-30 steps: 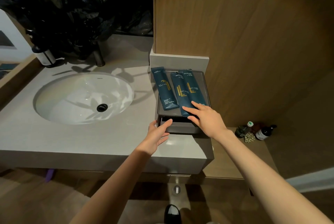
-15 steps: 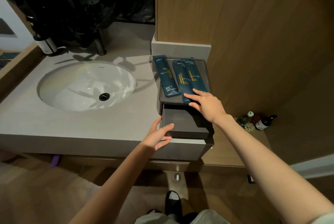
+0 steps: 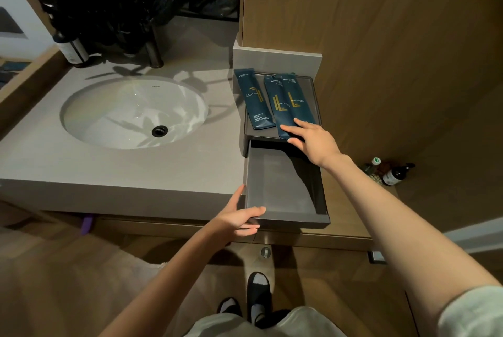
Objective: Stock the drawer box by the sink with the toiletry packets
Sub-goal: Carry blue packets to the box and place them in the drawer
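Drawer (image 3: 277,187) pulled further out, L hand (image 3: 234,221) gripping its front corner; R hand (image 3: 313,139) fingers straight on 2 packets (image 3: 284,102).

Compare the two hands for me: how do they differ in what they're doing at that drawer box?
The left hand grips the front edge of the pulled-out drawer, fingers curled round it; the right hand lies with straight fingers on the two overlapping packets atop the box. The left hand is nearer the person; the right hand reaches farther in. Both are bare and touch the same box.
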Tool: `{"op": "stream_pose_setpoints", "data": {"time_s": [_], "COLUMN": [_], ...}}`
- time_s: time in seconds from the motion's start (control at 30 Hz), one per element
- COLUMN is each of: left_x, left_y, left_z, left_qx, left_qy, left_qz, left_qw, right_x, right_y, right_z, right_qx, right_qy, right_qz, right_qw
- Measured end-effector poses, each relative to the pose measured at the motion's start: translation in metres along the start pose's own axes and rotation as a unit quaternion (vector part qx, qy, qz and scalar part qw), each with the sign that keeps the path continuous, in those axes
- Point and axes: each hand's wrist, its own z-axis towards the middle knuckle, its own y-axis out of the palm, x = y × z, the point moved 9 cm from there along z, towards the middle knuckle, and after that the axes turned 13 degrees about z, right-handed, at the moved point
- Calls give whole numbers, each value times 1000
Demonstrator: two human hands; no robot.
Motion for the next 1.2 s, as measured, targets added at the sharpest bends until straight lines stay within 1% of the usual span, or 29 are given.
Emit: {"op": "stream_pose_setpoints", "data": {"time_s": [0.07,0.2,0.37,0.47,0.57,0.67,0.73,0.8,0.9,0.97,1.07,1.13,1.2], "left_x": [-3,-8,-12,-8,5,38,71,104,147,172,200,208,207], "left_y": [0,8,7,3,-13,-37,-51,-65,-83,-85,-82,-82,-88], "left_z": [-5,-15,-18,-16,-10,-11,-11,-7,15,32,57,78,102], "left_qx": [-7,-50,-44,-38,9,77,121,173,238,254,261,267,281], "left_qy": [6,18,22,14,43,88,128,146,159,168,174,174,169], "left_qz": [16,90,127,184,227,228,207,174,143,141,136,131,113], "left_qw": [1000,995,991,982,973,967,962,958,948,942,940,939,938], "right_x": [0,-2,-2,-1,0,0,-2,-7,-13,-15,-12,-8,-3], "right_y": [0,0,2,4,5,2,-5,-16,-32,-37,-39,-35,-26], "right_z": [-1,-1,-4,-4,-4,-3,1,5,12,18,32,44,56], "right_qx": [3,3,10,9,-1,-31,-42,-16,53,81,103,95,67], "right_qy": [2,5,10,7,8,15,10,-3,-16,-12,14,41,75], "right_qz": [5,11,19,27,35,37,26,18,61,102,169,196,206], "right_qw": [1000,1000,1000,1000,999,999,999,1000,997,991,980,975,973]}}
